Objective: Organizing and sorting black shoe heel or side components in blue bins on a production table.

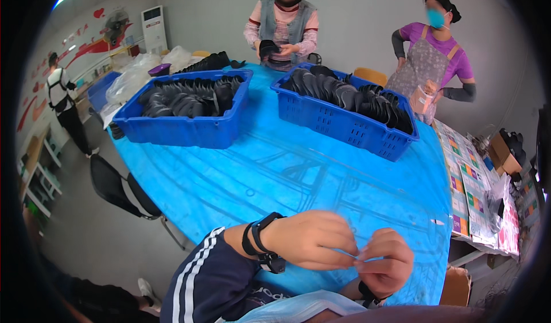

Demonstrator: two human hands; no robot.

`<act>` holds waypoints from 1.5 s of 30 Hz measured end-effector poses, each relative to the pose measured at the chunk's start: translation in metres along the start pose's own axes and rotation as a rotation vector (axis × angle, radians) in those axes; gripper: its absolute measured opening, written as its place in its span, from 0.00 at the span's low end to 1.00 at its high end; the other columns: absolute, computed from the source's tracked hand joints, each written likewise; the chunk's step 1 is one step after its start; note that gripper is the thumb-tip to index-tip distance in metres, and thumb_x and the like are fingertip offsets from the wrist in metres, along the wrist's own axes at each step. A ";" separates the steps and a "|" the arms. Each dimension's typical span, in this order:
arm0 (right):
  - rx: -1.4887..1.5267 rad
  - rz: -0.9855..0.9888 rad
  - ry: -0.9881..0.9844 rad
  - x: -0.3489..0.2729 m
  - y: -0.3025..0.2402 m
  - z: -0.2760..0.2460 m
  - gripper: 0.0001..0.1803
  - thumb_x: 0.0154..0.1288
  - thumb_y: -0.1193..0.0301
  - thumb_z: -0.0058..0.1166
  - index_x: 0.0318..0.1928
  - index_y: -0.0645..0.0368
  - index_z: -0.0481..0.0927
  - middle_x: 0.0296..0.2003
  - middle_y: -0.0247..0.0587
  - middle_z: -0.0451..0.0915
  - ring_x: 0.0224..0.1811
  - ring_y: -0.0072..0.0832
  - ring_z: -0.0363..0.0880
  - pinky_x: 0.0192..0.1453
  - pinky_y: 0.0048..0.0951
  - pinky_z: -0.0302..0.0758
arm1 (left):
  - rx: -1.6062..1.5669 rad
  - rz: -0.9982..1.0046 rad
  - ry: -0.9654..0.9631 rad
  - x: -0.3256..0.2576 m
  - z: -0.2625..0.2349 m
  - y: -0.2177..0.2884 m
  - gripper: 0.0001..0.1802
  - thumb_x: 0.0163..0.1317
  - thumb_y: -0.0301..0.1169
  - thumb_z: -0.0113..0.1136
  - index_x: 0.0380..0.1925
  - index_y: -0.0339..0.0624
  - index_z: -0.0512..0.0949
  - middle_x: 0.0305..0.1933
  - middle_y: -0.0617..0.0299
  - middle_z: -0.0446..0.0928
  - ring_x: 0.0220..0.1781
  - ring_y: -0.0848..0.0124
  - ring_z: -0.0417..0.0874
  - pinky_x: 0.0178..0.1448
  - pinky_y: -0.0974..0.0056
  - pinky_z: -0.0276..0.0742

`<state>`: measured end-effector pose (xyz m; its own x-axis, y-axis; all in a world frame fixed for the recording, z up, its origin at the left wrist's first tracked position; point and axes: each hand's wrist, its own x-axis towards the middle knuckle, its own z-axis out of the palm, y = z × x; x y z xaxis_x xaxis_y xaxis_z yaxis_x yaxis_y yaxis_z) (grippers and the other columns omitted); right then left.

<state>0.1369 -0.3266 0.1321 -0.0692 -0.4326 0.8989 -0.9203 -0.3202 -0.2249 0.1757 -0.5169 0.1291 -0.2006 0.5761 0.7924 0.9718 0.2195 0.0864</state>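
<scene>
My left hand [314,238] reaches in from the lower left, above the blue-covered table [275,179]. Its fingers are bent and pinched together, their tips meeting those of my right hand [385,261]. The right hand is curled too, with thumb and forefinger closed. Whatever lies between the fingertips, if anything, is too small and blurred to make out. Black bands circle my left wrist, with a small dark device on its underside. Beyond my hands stand two blue plastic crates, a left crate [178,132] and a right crate [338,129], both filled with rows of black curved pieces [350,93].
Across the table a person [281,27] in a vest handles a black piece. Another person [430,59], in an apron, stands at the right. A black chair [117,188] is at the table's left edge. A side table with printed sheets [468,176] adjoins the right.
</scene>
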 end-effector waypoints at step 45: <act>0.019 0.068 -0.205 0.007 0.001 0.006 0.14 0.38 0.82 0.61 0.29 0.58 0.76 0.32 0.37 0.77 0.31 0.31 0.76 0.31 0.30 0.71 | 0.076 0.014 -0.036 -0.009 -0.010 0.007 0.06 0.50 0.25 0.56 0.29 0.37 0.76 0.33 0.58 0.76 0.36 0.65 0.78 0.42 0.64 0.75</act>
<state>0.1378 -0.3348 0.1364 -0.0489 -0.6156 0.7866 -0.9085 -0.2998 -0.2911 0.1856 -0.5282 0.1283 -0.1923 0.6075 0.7707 0.9626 0.2695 0.0278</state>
